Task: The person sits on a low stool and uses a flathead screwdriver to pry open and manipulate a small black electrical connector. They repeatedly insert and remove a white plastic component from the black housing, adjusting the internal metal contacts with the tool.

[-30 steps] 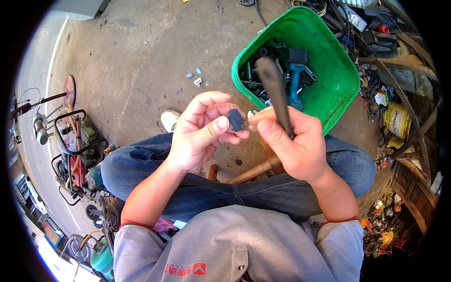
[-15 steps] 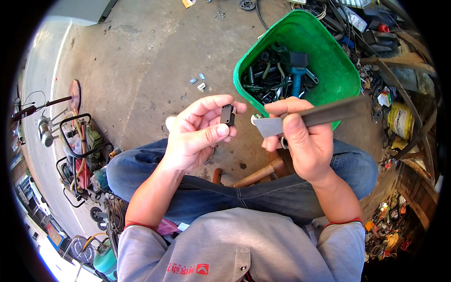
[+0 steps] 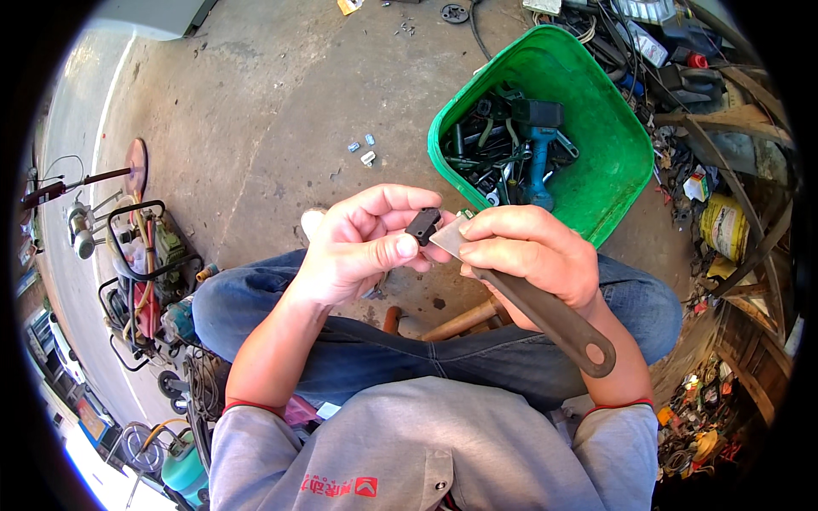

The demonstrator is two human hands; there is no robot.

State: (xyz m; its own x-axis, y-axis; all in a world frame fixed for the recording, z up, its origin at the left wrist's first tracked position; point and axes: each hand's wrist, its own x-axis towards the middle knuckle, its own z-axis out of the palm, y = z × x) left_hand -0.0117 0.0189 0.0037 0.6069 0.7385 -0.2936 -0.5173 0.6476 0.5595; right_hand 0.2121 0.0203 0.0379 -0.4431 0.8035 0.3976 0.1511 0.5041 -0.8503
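Observation:
My left hand (image 3: 362, 243) pinches a small black block-shaped part (image 3: 423, 226) between thumb and fingers, held over my lap. My right hand (image 3: 532, 255) grips a flat dark metal tool (image 3: 545, 311) with a hole at its handle end. The tool's pale flat tip touches the black part. Both hands meet in front of my knees, above my blue trousers.
A green plastic tub (image 3: 613, 145) with dark tools and a blue power tool (image 3: 537, 162) stands ahead on the right. Small metal bits (image 3: 362, 149) lie on the concrete floor. Small engine machinery (image 3: 145, 255) stands at left; cluttered junk and a yellow can (image 3: 724, 226) at right.
My right hand has turned the flat tool over, so its handle points down toward my lap and its tip meets the black part. My left hand stayed nearly in place.

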